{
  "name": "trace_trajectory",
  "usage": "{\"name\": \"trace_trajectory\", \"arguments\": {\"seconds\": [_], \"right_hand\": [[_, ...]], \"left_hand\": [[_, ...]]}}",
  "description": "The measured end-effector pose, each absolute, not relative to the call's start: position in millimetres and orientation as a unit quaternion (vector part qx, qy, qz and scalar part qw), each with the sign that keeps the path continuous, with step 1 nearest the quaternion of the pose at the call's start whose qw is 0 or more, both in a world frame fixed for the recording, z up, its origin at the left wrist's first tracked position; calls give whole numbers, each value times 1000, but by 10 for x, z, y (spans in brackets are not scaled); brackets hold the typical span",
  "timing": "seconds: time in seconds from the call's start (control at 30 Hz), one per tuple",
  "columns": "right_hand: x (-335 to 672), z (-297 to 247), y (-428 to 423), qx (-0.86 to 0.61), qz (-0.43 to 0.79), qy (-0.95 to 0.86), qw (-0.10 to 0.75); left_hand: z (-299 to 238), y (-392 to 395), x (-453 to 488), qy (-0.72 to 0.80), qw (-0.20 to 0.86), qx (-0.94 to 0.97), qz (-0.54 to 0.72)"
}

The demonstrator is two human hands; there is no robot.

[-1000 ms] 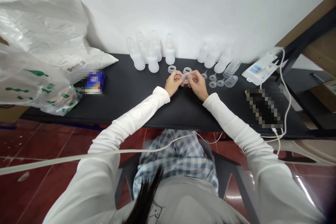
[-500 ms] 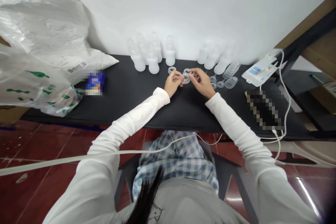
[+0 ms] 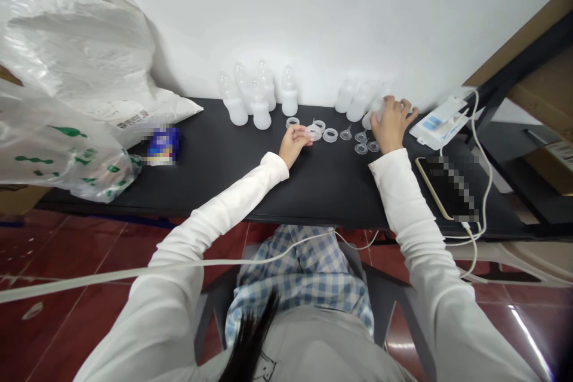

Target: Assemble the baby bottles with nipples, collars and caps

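My left hand (image 3: 293, 142) rests on the black table (image 3: 215, 161), fingers pinched on a clear plastic ring with a teat (image 3: 313, 131). My right hand (image 3: 392, 122) has reached to the back right and is curled over a clear bottle (image 3: 378, 108) lying there; part of the bottle is hidden under the fingers. Two loose rings (image 3: 330, 135) lie between my hands. Three small clear teats (image 3: 360, 140) sit just left of my right hand. Finished white bottles (image 3: 257, 101) stand in a group along the wall.
More bottles (image 3: 353, 98) lie at the back by the wall. A phone (image 3: 447, 182) with a white cable (image 3: 486, 179) lies at the right, a white packet (image 3: 436, 122) behind it. Large plastic bags (image 3: 67, 95) and a blue pack (image 3: 162, 143) fill the left side.
My right hand let go of the ring and moved right and back to the lying bottle. My left hand stayed in place with the ring. A ring now lies between the hands.
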State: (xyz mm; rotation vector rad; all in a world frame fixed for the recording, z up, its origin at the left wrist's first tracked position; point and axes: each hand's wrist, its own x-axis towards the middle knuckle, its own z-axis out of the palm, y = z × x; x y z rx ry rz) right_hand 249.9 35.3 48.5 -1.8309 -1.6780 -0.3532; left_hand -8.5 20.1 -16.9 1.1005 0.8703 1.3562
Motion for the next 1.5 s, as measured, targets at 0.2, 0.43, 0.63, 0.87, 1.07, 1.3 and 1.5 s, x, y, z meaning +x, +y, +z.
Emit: {"name": "trace_trajectory", "arguments": {"seconds": [0.2,0.43,0.63,0.87,1.07,1.3,1.5], "right_hand": [[2334,716,202,-705,-188,-581,362],[1950,551,5,-547,-151,-745,351],[1677,320,-16,-465,-72,-831,296],[1665,358,-36,-444,-12,-817,367],[1656,401,-128,-422,25,-824,378],[1633,492,-235,-387,69,-810,435],[1573,555,-264,-425,44,-767,479]], "left_hand": [[-169,199,-91,360,552,467,589],[-107,205,-154,345,491,475,644],[1,210,-228,344,408,481,696],[135,41,-205,344,327,543,693],[178,-92,-145,328,281,622,653],[233,-147,-140,289,229,696,616],[209,-120,-127,324,214,703,596]]}}
